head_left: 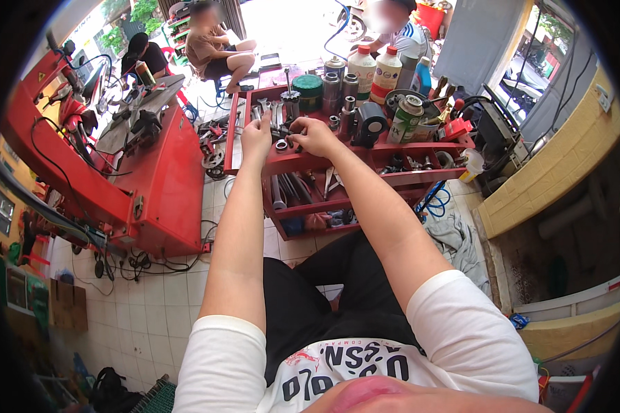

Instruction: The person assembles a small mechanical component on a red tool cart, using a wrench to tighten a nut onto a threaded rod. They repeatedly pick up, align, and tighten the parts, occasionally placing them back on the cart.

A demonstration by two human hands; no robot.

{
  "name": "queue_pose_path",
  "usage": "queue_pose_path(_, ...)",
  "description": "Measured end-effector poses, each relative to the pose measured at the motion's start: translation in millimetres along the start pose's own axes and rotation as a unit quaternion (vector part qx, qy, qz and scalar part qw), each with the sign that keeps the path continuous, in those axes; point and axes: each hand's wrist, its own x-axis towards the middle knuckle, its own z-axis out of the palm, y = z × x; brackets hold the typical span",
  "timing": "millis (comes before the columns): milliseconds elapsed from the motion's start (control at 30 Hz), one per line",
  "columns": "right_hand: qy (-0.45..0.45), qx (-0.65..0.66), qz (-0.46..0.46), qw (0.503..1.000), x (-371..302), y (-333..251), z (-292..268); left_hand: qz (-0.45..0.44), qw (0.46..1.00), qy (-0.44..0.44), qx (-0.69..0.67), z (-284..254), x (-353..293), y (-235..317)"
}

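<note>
Both hands reach onto the top tray of a red tool cart (pixel 303 164). The left hand (pixel 256 135) rests among wrenches (pixel 272 113), fingers curled, though whether they grip one is hidden. The right hand (pixel 313 134) has its fingers closed around a small dark metal part (pixel 287 132) (shape unclear), just above a metal ring (pixel 281 145) lying between the hands.

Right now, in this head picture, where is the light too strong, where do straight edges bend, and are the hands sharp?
Head view: daylight washes out the tiled floor at the top; the red metal tool cart has bowed shelf edges, the dark rim rounds the corners; the left hand and right hand look fairly sharp, though the small parts beneath them are hard to make out.
</note>
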Motion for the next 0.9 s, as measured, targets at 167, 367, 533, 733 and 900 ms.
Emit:
queue_pose_path(167, 0.046, -0.036, 0.008, 0.998, 0, -7, 3, -0.030, 0.997, 0.033, -0.057, 0, 11, -15)
queue_pose_path(367, 0.079, -0.040, 0.028, 0.996, 8, 23, 2, -0.082, 0.966, -0.072, -0.234, 5, 7, -10)
queue_pose_path(533, 0.079, -0.031, 0.026, 0.996, 10, 24, 8, -0.077, 0.964, -0.059, -0.247, 5, 13, -23)
queue_pose_path(733, 0.072, -0.032, 0.044, 0.996, 9, 21, 5, -0.082, 0.968, -0.051, -0.234, 7, 12, -20)
queue_pose_path(900, 0.066, -0.082, 0.051, 0.993, 6, 16, 5, -0.084, 0.956, -0.093, -0.264, 4, 5, -14)
